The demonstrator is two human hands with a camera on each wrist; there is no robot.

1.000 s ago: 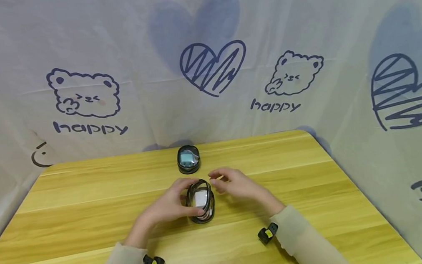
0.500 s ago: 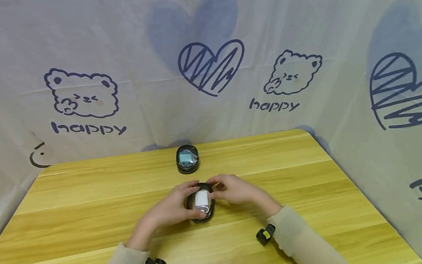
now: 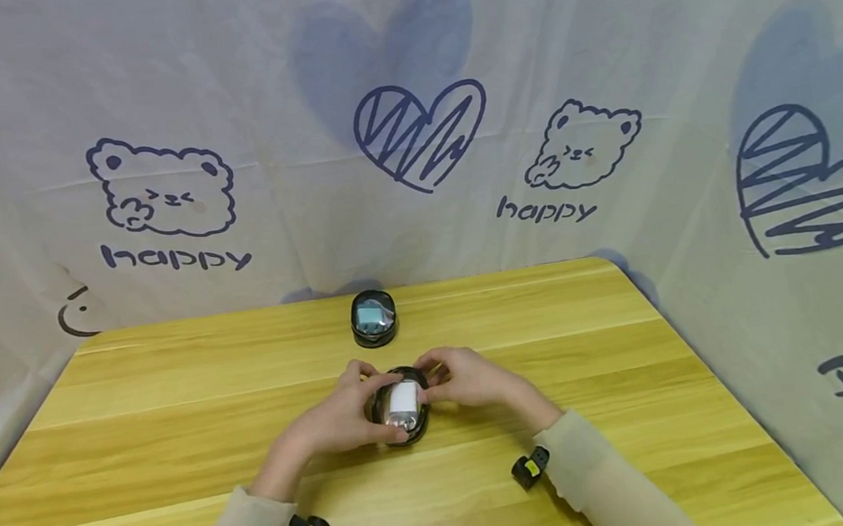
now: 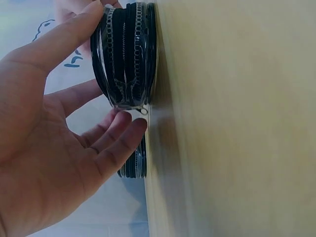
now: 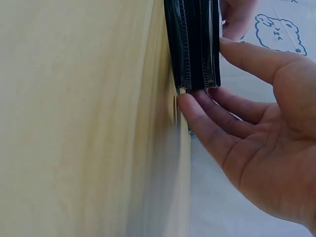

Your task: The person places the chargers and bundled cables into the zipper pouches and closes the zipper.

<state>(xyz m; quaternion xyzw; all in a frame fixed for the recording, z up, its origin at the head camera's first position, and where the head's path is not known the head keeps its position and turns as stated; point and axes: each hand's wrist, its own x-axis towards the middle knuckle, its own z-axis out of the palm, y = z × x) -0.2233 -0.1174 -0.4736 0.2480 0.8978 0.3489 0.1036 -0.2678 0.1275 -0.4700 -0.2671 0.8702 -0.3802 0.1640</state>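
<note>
A small oval clear zip pouch (image 3: 403, 419) with black edging lies on the table, and a white block like a charger plug (image 3: 403, 397) shows through its top. My left hand (image 3: 337, 412) holds it from the left, thumb at the near end and fingers at the far side. From the right, my right hand (image 3: 469, 376) pinches the far right edge, thumb on the top rim. In the left wrist view the zipper (image 4: 124, 49) runs round the side wall, its small metal pull (image 4: 143, 111) by my left fingertips. The right wrist view shows fingers (image 5: 197, 111) under the pouch's end.
A second zip pouch (image 3: 374, 319) of the same shape, with a light blue block inside, stands behind near the table's back edge. The wood-grain table (image 3: 178, 401) meets a white cloth backdrop (image 3: 294, 182) with printed bears and hearts. Both wrists wear black camera bands.
The pouch's raised clear lid has come down flat over the white block. My right hand has moved in from the right and now grips the pouch's edge.
</note>
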